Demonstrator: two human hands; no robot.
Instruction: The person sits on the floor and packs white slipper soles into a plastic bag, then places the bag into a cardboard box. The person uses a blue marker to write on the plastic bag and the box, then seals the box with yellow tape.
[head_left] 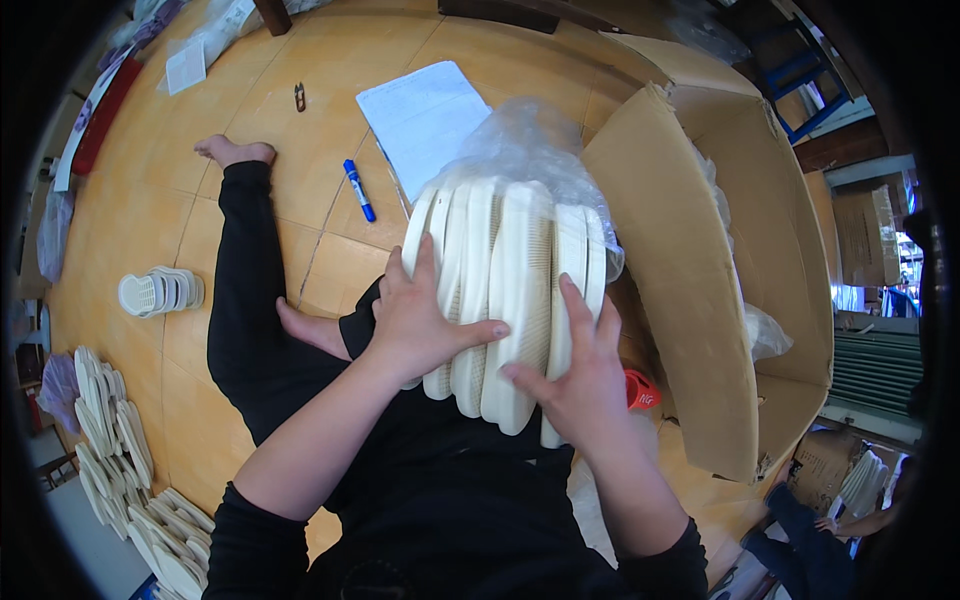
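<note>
A row of cream-white shoe soles (520,260) stands on edge, packed side by side, above my lap. My left hand (418,325) grips the row from the left, fingers spread over the outer soles and thumb pointing inward. From the right, my right hand (588,385) presses on the lower part of the soles, its thumb across one edge. A clear plastic bag (530,140) covers the far end of the row and hangs down its right side. The soles' undersides are hidden.
An open cardboard box (660,270) with plastic inside stands at the right. White paper (425,120), a blue marker (359,190) and small snips (299,97) lie on the tiled floor. More soles are piled (165,540) at lower left. Another person's arm (865,523) shows at lower right.
</note>
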